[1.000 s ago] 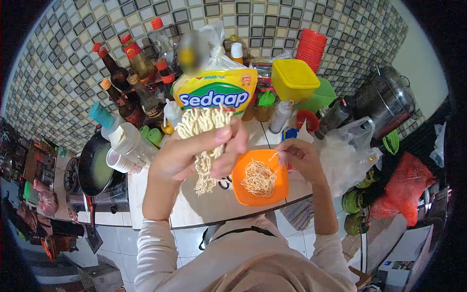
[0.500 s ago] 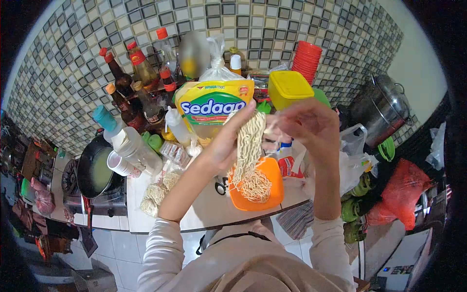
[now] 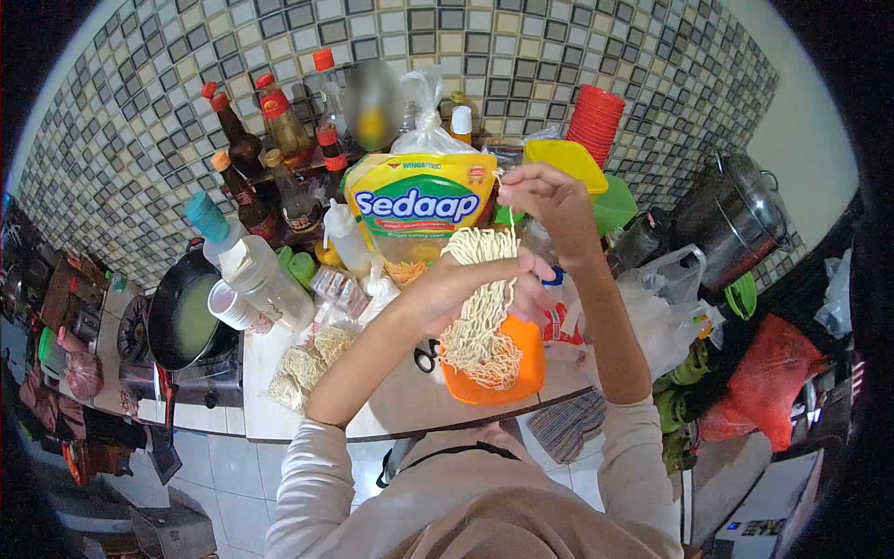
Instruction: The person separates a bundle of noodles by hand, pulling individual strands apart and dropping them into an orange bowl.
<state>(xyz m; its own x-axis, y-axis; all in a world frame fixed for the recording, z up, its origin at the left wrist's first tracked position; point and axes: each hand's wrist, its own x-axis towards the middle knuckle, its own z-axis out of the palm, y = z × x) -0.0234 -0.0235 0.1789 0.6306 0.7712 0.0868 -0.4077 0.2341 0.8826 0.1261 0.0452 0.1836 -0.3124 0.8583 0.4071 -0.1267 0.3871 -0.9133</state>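
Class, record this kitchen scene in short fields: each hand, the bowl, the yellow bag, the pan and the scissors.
Left hand: grips a noodle bundle
Right hand: pinches a noodle strand above the bundle
Orange bowl: on the counter, below the bundle
Yellow Sedaap bag: upright, behind the bundle
Dark pan: on the stove, holding pale liquid
Scissors: black handles visible beside the bowl

We are seeing pale, wavy noodles (image 3: 483,328) hanging bunched over an orange bowl (image 3: 529,361) near centre frame, one strand (image 3: 511,216) stretching upward.
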